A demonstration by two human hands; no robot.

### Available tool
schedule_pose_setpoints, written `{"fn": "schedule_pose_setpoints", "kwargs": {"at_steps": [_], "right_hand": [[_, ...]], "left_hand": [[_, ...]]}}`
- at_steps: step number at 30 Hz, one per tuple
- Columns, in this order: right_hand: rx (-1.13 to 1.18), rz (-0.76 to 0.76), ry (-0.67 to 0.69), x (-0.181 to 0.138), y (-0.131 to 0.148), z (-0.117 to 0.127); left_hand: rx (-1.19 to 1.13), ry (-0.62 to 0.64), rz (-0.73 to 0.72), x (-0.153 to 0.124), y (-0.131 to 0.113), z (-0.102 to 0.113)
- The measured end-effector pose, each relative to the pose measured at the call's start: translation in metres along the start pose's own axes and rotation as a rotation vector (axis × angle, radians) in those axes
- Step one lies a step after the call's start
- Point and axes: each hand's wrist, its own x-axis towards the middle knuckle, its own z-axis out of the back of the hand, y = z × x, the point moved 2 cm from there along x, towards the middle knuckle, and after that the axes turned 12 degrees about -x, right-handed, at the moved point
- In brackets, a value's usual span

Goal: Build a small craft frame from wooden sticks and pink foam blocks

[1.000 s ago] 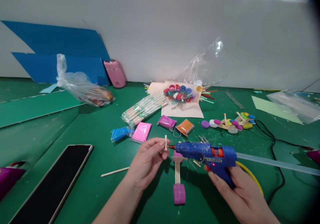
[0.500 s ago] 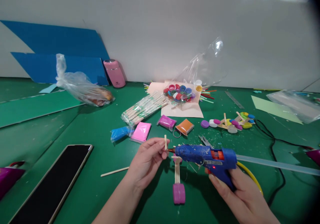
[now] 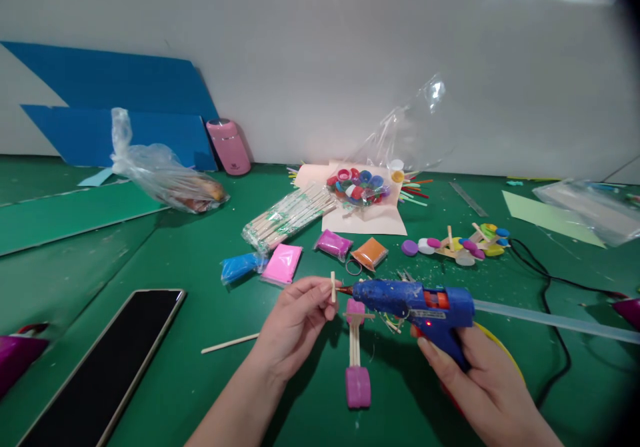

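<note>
My left hand [image 3: 295, 324] pinches a short wooden stick [image 3: 333, 286] upright between thumb and fingers. A blue hot glue gun [image 3: 415, 304] is gripped in my right hand [image 3: 480, 384], its nozzle tip touching the stick's right side. A clear glue stick [image 3: 555, 319] pokes out of the gun's back. Just below the nozzle, on the green mat, lies a small model [image 3: 356, 354] made of wooden sticks with a purple bottle cap at each end.
A black phone [image 3: 107, 360] lies at the front left, a loose stick [image 3: 230, 342] beside my left wrist. Clay packets [image 3: 283, 263], a bundle of sticks [image 3: 287, 217], a bag of caps [image 3: 360, 186] and a cap-and-stick model [image 3: 463, 244] sit farther back. A black cord [image 3: 550, 280] runs on the right.
The glue gun's nozzle has risen slightly along the stick after dipping lower half a second ago. My left hand has held the stick nearly still.
</note>
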Motion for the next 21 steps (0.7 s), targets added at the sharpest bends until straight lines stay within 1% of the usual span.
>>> {"fn": "schedule_pose_setpoints", "kwargs": {"at_steps": [5,11,16,21], "right_hand": [[-0.017,-0.004,-0.019,0.0017,-0.0013,-0.0011],[-0.002,-0.037,0.008,0.0045,-0.0005,-0.0022],[0.083,-0.064,0.029,0.0061,0.0004,-0.0029],[0.081,-0.084,0.043,0.0056,-0.0023,-0.0047]], "left_hand": [[0.018,-0.002,0.004,-0.0002,0.0005,-0.0004],[0.025,-0.017,0.007,-0.0004,0.0004,-0.0023],[0.015,0.009,0.021,-0.0007,0.0008,-0.0026],[0.013,0.026,0.022,-0.0010,0.0011,-0.0022]]}}
